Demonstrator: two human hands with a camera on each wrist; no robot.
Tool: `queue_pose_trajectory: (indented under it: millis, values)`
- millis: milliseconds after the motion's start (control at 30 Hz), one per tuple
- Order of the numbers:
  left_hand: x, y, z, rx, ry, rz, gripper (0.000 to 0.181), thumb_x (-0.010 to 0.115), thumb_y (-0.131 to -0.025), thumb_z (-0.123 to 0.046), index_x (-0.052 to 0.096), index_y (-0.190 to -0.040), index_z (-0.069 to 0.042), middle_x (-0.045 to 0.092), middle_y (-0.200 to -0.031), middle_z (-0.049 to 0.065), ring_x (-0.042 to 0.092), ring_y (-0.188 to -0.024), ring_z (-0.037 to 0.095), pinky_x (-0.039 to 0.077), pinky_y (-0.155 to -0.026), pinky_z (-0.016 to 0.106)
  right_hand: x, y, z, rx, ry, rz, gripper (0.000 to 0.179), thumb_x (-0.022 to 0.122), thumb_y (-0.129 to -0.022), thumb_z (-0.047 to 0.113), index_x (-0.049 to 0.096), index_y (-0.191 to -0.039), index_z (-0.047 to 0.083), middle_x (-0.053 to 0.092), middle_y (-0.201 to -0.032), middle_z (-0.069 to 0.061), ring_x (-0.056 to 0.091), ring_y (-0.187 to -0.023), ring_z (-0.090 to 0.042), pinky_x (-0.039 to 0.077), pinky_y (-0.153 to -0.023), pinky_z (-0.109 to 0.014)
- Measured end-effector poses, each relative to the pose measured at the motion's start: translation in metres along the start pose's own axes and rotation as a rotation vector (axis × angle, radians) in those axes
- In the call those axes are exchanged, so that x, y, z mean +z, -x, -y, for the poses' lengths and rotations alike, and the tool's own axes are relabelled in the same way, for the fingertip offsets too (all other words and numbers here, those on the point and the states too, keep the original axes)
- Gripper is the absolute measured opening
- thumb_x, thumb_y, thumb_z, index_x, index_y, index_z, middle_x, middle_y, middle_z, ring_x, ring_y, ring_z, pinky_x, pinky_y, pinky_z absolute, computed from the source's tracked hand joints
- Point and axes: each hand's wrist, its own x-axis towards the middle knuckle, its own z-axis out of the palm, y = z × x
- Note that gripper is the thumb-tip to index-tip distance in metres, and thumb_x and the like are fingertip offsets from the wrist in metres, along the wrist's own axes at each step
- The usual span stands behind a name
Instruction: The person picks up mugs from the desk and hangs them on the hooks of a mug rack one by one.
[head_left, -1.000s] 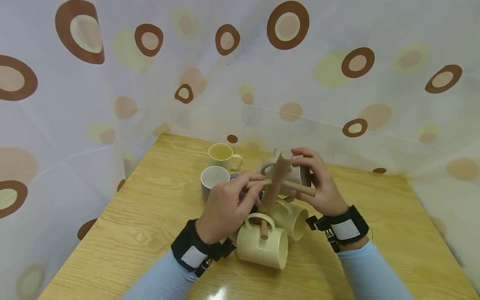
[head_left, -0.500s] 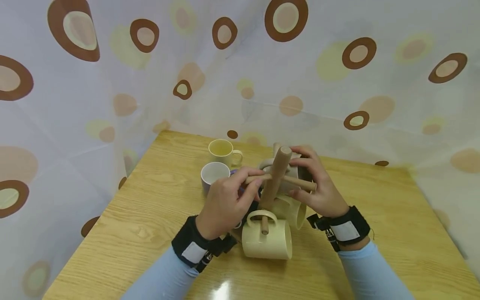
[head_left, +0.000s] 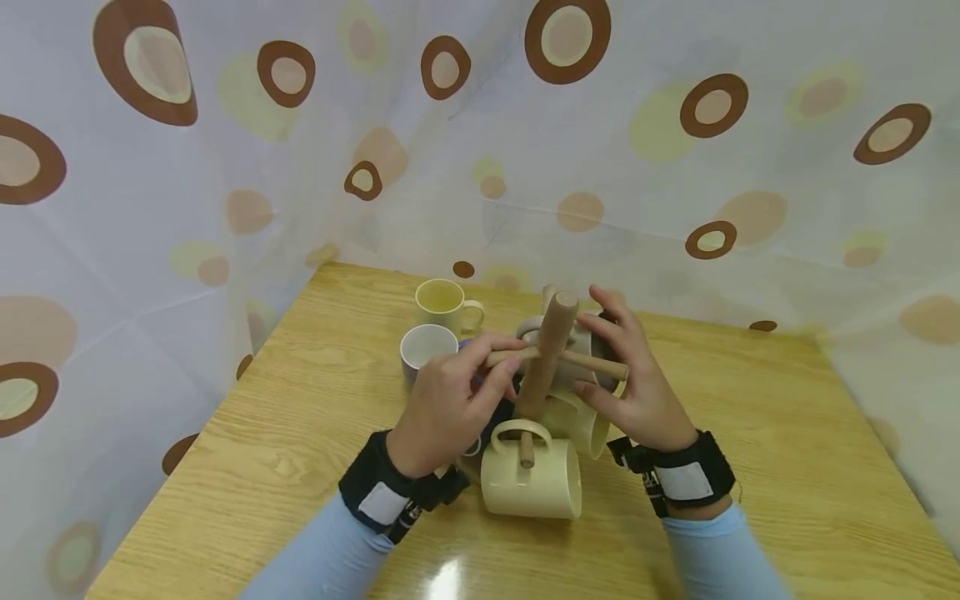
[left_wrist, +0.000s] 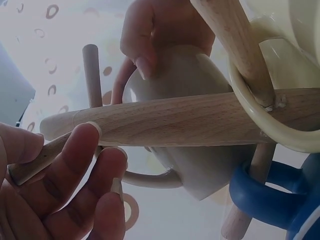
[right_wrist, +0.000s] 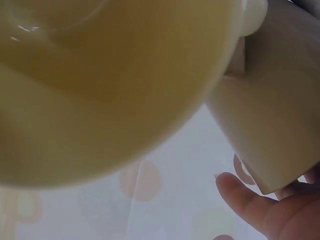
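A wooden mug tree [head_left: 551, 346] stands tilted in the middle of the table. My left hand [head_left: 448, 408] pinches one of its upper pegs between thumb and fingers. On a far peg hangs a grey-beige mug [left_wrist: 175, 82] by its handle. Around that mug's outer side is my right hand [head_left: 647, 387], fingers loosely spread; in the right wrist view its thumb stands apart from the mug. Lower down hang a cream mug [head_left: 531, 485] at the front and a second cream mug [head_left: 588, 427] behind it. A dark blue mug [left_wrist: 275, 197] hangs low, mostly hidden by my left hand in the head view.
To the left behind the tree, a yellow mug [head_left: 441, 307] and a mug with a white inside [head_left: 420, 354] stand upright on the wooden table [head_left: 300, 433]. A patterned cloth [head_left: 480, 133] closes off the back and left side.
The mug tree has turned or shifted slightly, its lower cream mugs moving with it. My right hand's fingers have loosened and lifted from the grey-beige mug. The left hand keeps its pinch.
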Motion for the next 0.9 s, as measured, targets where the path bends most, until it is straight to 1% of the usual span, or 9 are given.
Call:
queue_pose_trajectory:
  millis: [100,233,300,400,500,600,733,833,900]
  values:
    - [0.0,0.001,0.0,-0.006,0.006,0.007,0.026,0.046,-0.099,-0.026,0.061,-0.112,-0.01,0.065,-0.069,-0.005,0.048,-0.051,-0.002,0.037,-0.04,0.015,0.002,0.001,0.011,0.013,-0.006,-0.018,0.068,0.064,-0.07,-0.014,0.041,-0.133,-0.009,0.019,-0.148,-0.034,0.011,-0.138,-0.039,0.021,-0.109,-0.051]
    - [0.0,0.002,0.0,-0.005,0.013,0.014,0.025,0.047,-0.098,-0.025,0.061,-0.112,-0.01,0.065,-0.069,-0.004,0.047,-0.049,-0.003,0.037,-0.039,0.015,0.003,0.003,0.016,0.012,-0.021,-0.028,0.068,0.064,-0.071,-0.014,0.038,-0.134,-0.011,0.017,-0.146,-0.037,0.009,-0.138,-0.041,0.021,-0.103,-0.065]
    - [0.0,0.001,0.001,0.0,0.016,0.014,0.024,0.048,-0.098,-0.024,0.061,-0.112,-0.01,0.066,-0.069,-0.003,0.047,-0.049,-0.003,0.037,-0.039,0.015,0.002,0.003,0.017,0.005,-0.021,-0.026,0.068,0.065,-0.072,-0.012,0.038,-0.134,-0.01,0.017,-0.147,-0.037,0.008,-0.138,-0.042,0.022,-0.102,-0.066]
    - [0.0,0.0,0.002,0.012,0.013,0.012,0.024,0.048,-0.098,-0.023,0.06,-0.113,-0.009,0.066,-0.07,-0.003,0.047,-0.05,-0.003,0.039,-0.04,0.015,0.0,0.003,0.018,-0.002,-0.016,-0.028,0.068,0.066,-0.073,-0.01,0.038,-0.135,-0.008,0.017,-0.148,-0.034,0.008,-0.138,-0.041,0.024,-0.109,-0.047]
    - [-0.001,-0.001,0.003,0.021,0.008,0.023,0.025,0.048,-0.098,-0.024,0.06,-0.114,-0.01,0.066,-0.071,-0.003,0.048,-0.052,-0.003,0.04,-0.041,0.015,-0.003,0.004,0.019,-0.002,-0.007,-0.03,0.068,0.067,-0.074,-0.008,0.039,-0.137,-0.006,0.017,-0.149,-0.031,0.012,-0.138,-0.039,0.026,-0.108,-0.031]
    - [-0.005,-0.001,0.004,0.048,-0.02,0.045,0.026,0.049,-0.098,-0.025,0.059,-0.117,-0.01,0.067,-0.074,-0.003,0.049,-0.054,-0.004,0.04,-0.043,0.015,-0.004,0.006,0.02,0.0,0.011,-0.022,0.067,0.067,-0.076,-0.006,0.04,-0.137,-0.005,0.017,-0.15,-0.03,0.014,-0.138,-0.038,0.028,-0.107,-0.039]
    - [-0.018,-0.001,0.009,0.125,-0.095,0.069,0.033,0.054,-0.094,-0.027,0.058,-0.121,-0.01,0.067,-0.079,-0.002,0.045,-0.055,-0.001,0.039,-0.044,0.017,-0.006,0.008,0.02,-0.012,0.026,-0.013,0.066,0.067,-0.076,-0.005,0.04,-0.136,-0.007,0.018,-0.148,-0.033,0.009,-0.138,-0.041,0.024,-0.105,-0.064]
    - [-0.033,-0.003,0.021,0.162,-0.157,0.056,0.039,0.053,-0.087,-0.022,0.057,-0.124,-0.009,0.067,-0.086,0.0,0.05,-0.064,0.005,0.04,-0.047,0.021,-0.009,0.009,0.018,-0.02,0.018,-0.02,0.067,0.067,-0.075,-0.005,0.039,-0.135,-0.008,0.018,-0.148,-0.035,0.011,-0.138,-0.043,0.02,-0.1,-0.074]
    - [-0.044,-0.004,0.033,0.15,-0.198,0.052,0.043,0.051,-0.082,-0.017,0.056,-0.124,-0.01,0.066,-0.094,0.002,0.052,-0.077,0.009,0.045,-0.056,0.026,-0.012,0.01,0.017,-0.021,0.019,-0.029,0.067,0.068,-0.074,-0.004,0.039,-0.135,-0.008,0.018,-0.147,-0.036,0.013,-0.137,-0.044,0.019,-0.098,-0.076]
